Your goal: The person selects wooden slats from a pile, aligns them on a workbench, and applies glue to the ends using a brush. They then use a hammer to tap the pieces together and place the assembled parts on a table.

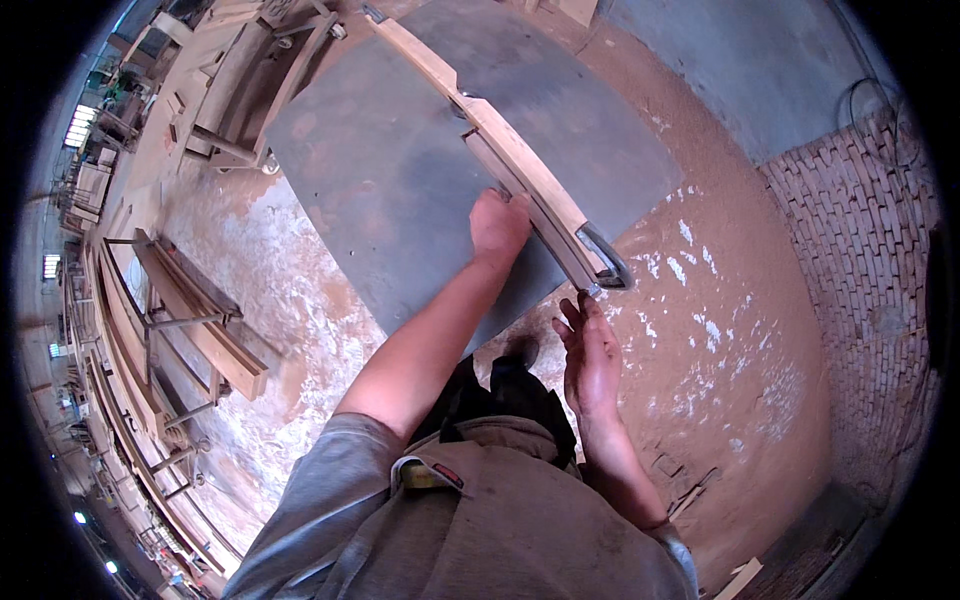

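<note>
A long, narrow brownish wooden strip lies along the left side of a pale wooden fence on a grey metal tabletop. My left hand is closed at the strip's left side, with its fingertips partly hidden. Below the strip's near end, just off the table edge, my right hand has its fingers stretched out and apart. Its fingertips reach that end; whether they press on it I cannot tell. A dark metal clamp-like piece sits at the fence's near end.
Wooden boards rest on a metal rack at the left. A wheeled cart with timber stands at the far left. Sawdust covers the floor to the right, beside a brick wall. Wood scraps lie at the lower right.
</note>
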`<action>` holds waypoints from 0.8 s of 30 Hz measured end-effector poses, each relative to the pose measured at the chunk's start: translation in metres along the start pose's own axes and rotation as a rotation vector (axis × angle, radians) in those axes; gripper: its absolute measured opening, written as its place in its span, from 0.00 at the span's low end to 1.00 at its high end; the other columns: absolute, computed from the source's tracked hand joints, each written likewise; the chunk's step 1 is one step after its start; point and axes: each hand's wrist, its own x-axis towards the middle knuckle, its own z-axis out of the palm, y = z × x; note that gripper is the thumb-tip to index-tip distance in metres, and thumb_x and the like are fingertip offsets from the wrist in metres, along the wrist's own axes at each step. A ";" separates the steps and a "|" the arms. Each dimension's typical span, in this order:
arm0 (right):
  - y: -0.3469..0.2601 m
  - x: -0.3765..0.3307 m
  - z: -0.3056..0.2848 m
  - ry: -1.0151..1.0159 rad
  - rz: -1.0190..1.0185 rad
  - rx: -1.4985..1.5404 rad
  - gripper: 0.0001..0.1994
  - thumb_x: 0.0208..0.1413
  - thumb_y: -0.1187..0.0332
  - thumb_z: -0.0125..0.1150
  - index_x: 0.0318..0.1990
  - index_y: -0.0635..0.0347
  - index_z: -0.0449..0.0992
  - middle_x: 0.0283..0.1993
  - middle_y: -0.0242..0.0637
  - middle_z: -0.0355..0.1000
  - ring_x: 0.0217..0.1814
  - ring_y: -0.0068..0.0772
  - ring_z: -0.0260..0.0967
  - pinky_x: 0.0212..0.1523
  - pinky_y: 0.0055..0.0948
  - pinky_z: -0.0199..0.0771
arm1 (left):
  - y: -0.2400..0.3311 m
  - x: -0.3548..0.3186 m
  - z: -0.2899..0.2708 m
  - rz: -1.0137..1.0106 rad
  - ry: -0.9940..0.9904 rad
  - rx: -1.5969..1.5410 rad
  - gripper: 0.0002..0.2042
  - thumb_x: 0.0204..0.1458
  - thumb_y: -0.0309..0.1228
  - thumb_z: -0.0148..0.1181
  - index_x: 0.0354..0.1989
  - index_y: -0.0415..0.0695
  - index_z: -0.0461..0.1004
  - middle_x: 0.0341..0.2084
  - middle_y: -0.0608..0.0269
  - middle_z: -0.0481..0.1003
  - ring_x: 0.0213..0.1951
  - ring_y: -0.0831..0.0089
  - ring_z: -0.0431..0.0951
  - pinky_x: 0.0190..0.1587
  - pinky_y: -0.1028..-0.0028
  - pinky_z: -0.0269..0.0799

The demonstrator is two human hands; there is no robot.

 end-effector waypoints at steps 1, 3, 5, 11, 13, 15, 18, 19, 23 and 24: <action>0.000 0.001 0.001 -0.003 0.005 -0.008 0.25 0.63 0.61 0.49 0.61 0.70 0.58 0.65 0.44 0.55 0.63 0.40 0.58 0.58 0.37 0.63 | -0.001 0.002 -0.001 0.003 -0.011 0.016 0.19 0.47 0.40 0.59 0.35 0.32 0.73 0.35 0.39 0.76 0.42 0.47 0.76 0.48 0.59 0.70; 0.000 0.003 0.003 -0.008 0.015 -0.023 0.25 0.63 0.60 0.49 0.61 0.70 0.58 0.65 0.44 0.55 0.63 0.40 0.58 0.58 0.36 0.63 | -0.002 0.006 -0.004 0.011 -0.035 0.050 0.19 0.47 0.40 0.59 0.35 0.32 0.73 0.35 0.39 0.76 0.42 0.46 0.76 0.48 0.59 0.70; -0.001 0.003 0.005 -0.012 0.019 -0.017 0.25 0.63 0.60 0.49 0.61 0.69 0.58 0.65 0.43 0.55 0.64 0.40 0.57 0.58 0.36 0.63 | -0.004 0.008 -0.003 0.017 -0.006 0.013 0.19 0.47 0.40 0.59 0.35 0.32 0.73 0.35 0.39 0.75 0.42 0.46 0.76 0.47 0.59 0.70; -0.001 0.004 0.002 -0.018 0.021 -0.009 0.27 0.63 0.59 0.48 0.62 0.70 0.56 0.66 0.44 0.54 0.65 0.41 0.57 0.59 0.36 0.63 | -0.004 0.008 -0.003 0.003 -0.009 -0.016 0.19 0.47 0.40 0.59 0.34 0.32 0.73 0.36 0.39 0.75 0.43 0.46 0.75 0.48 0.60 0.70; -0.003 0.003 0.003 -0.025 0.032 -0.012 0.27 0.64 0.60 0.47 0.63 0.72 0.53 0.67 0.45 0.52 0.65 0.41 0.56 0.60 0.37 0.62 | -0.003 0.007 -0.003 -0.007 -0.013 -0.028 0.19 0.47 0.40 0.59 0.35 0.32 0.73 0.36 0.40 0.75 0.43 0.46 0.75 0.48 0.60 0.70; -0.007 0.003 0.004 -0.045 0.047 -0.026 0.28 0.65 0.63 0.44 0.65 0.75 0.48 0.69 0.48 0.47 0.67 0.42 0.53 0.61 0.36 0.61 | -0.002 0.005 -0.002 -0.024 0.005 -0.054 0.19 0.47 0.40 0.59 0.35 0.33 0.72 0.36 0.40 0.75 0.43 0.47 0.75 0.48 0.60 0.69; -0.005 0.004 0.000 -0.068 0.026 -0.043 0.29 0.64 0.61 0.46 0.64 0.75 0.48 0.68 0.48 0.48 0.67 0.42 0.53 0.60 0.37 0.62 | -0.003 0.003 0.002 -0.020 0.033 -0.093 0.19 0.47 0.40 0.59 0.36 0.33 0.72 0.36 0.41 0.75 0.43 0.47 0.75 0.48 0.60 0.70; -0.005 0.004 -0.001 -0.069 0.027 -0.047 0.29 0.64 0.61 0.46 0.64 0.75 0.49 0.68 0.48 0.49 0.66 0.42 0.54 0.60 0.37 0.62 | -0.005 0.003 0.003 -0.021 0.037 -0.105 0.19 0.47 0.40 0.59 0.36 0.33 0.72 0.36 0.41 0.75 0.43 0.47 0.75 0.48 0.60 0.70; -0.005 0.004 -0.003 -0.071 0.032 -0.056 0.30 0.64 0.60 0.47 0.64 0.75 0.50 0.67 0.48 0.51 0.66 0.42 0.55 0.59 0.36 0.63 | -0.005 0.000 0.003 -0.015 0.026 -0.149 0.19 0.46 0.40 0.60 0.35 0.33 0.72 0.35 0.41 0.76 0.42 0.47 0.76 0.47 0.60 0.70; -0.006 0.004 -0.004 -0.071 0.033 -0.058 0.30 0.64 0.60 0.47 0.63 0.75 0.51 0.66 0.48 0.51 0.66 0.41 0.55 0.59 0.36 0.63 | -0.003 -0.002 0.002 -0.011 0.017 -0.158 0.19 0.46 0.40 0.60 0.35 0.33 0.72 0.35 0.41 0.76 0.42 0.48 0.76 0.47 0.60 0.70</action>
